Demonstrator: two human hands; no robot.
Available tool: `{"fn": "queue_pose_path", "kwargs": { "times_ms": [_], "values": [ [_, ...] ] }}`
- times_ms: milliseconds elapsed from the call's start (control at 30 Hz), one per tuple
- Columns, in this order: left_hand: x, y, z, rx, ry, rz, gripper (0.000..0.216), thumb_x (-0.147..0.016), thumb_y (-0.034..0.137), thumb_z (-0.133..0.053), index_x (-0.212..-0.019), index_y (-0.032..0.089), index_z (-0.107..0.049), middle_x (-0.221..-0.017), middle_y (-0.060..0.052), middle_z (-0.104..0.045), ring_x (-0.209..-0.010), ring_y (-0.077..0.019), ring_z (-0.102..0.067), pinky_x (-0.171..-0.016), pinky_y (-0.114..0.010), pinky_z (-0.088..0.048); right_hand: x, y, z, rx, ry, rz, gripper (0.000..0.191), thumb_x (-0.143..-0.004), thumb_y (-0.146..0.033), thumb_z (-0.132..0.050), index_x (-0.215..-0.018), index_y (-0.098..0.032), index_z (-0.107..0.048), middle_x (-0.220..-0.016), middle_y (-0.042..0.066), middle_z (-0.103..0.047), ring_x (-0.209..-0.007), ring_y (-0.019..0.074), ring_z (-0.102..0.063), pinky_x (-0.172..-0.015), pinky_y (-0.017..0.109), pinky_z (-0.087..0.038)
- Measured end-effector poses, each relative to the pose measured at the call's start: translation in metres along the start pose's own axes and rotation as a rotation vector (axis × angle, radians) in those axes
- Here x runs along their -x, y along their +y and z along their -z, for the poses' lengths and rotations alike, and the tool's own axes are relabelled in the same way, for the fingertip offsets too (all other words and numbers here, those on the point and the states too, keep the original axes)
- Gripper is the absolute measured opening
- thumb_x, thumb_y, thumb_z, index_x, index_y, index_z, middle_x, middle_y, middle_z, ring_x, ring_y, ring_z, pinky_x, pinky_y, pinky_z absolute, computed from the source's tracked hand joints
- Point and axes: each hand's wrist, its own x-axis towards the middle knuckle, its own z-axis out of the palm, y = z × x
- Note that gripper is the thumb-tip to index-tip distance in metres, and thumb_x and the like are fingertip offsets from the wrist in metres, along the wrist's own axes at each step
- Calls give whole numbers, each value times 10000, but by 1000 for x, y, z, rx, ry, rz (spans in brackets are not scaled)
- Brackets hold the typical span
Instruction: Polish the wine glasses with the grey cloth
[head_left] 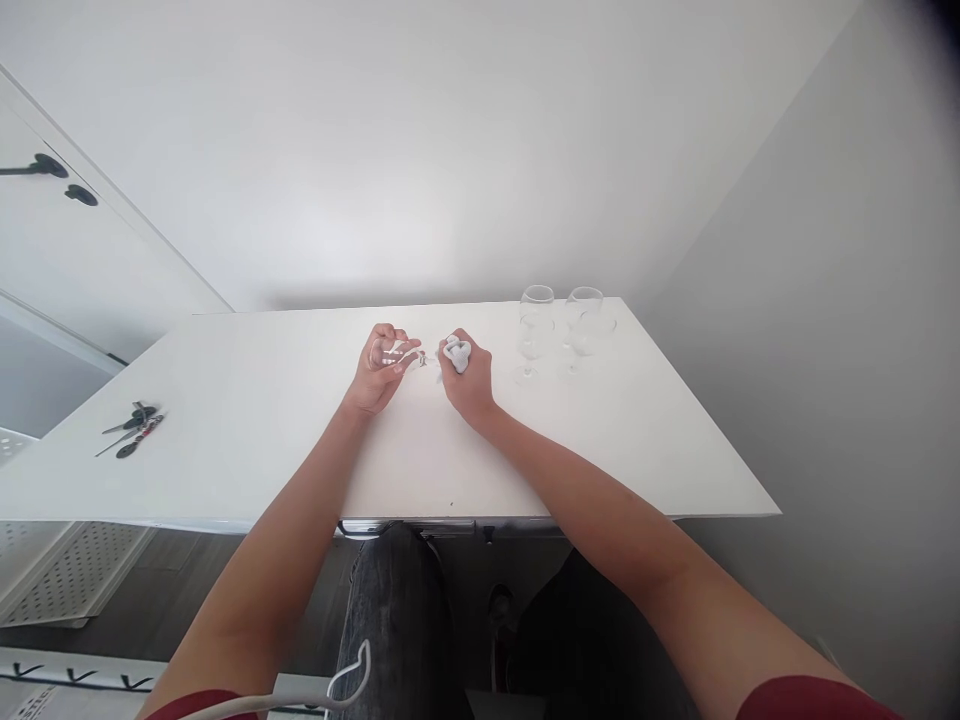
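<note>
My left hand (380,375) is closed around the bowl of a clear stemmed glass (391,353), which lies tilted on its side with its stem pointing right. A bunched white cloth (457,352) is gripped in my right hand (469,378), at the stem and foot end of the glass. The fingers and cloth hide the foot. Both hands are just above the middle of the white table (420,450). To the right of my right hand stand several clear stemmed glasses, among them a front-left glass (529,345) and a right-hand glass (581,335).
Several hand tools, including screwdrivers (136,425), lie at the table's left end. A white wall rises behind the table, and a grey wall (840,300) is on the right. A door with a black handle (45,166) is at the left. A white cable (352,685) hangs near my lap.
</note>
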Motion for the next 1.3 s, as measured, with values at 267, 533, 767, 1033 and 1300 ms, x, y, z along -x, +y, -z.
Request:
{"fn": "queue_pose_path", "kwargs": {
  "times_ms": [267, 533, 767, 1033, 1300],
  "values": [
    [1, -1, 9, -55, -52, -52, 620, -525, 186, -976, -981, 276, -567, -1004, 9, -612, -1064, -204, -660, -1006, -416, -560, -20, 10, 8, -503, -364, -887, 283, -928, -412, -409, -724, -223, -464, -500, -37, -442, -388, 103, -353, -340, 206, -268],
    [-2, 0, 6, -47, 23, 5, 573, -617, 322, -950, -1043, 276, -569, -1105, -25, -620, -1109, -216, -675, -988, -369, -561, -21, 13, 6, -246, -132, -611, 246, -915, -408, -506, -754, -222, -502, -612, -16, -565, -455, 127, -538, -428, 241, -458],
    [-5, 0, 11, 23, 147, -36, 580, -704, 370, -911, -1131, 314, -522, -1161, -17, -631, -1076, -201, -704, -891, -331, -568, -17, 9, 13, 588, -14, -1, 126, -927, -195, -450, -880, -197, -567, -994, 103, -633, -932, 229, -619, -797, 350, -527],
    [-8, -4, 8, -29, 251, -71, 547, -707, 247, -911, -1103, 293, -537, -1110, -2, -569, -1137, -226, -704, -970, -359, -550, 0, 4, 5, 986, -529, 269, 499, -842, -148, -526, -1317, -284, -596, -1371, 58, -515, -806, 148, -612, -664, 286, -459],
    [-3, -2, -2, -90, 118, -53, 600, -694, 306, -921, -1144, 288, -525, -1159, -17, -587, -1143, -257, -704, -970, -387, -549, 7, 8, -4, 1169, -732, 193, 417, -847, -162, -533, -1226, -241, -688, -1305, 66, -659, -965, 225, -684, -737, 321, -485]
  ]
}}
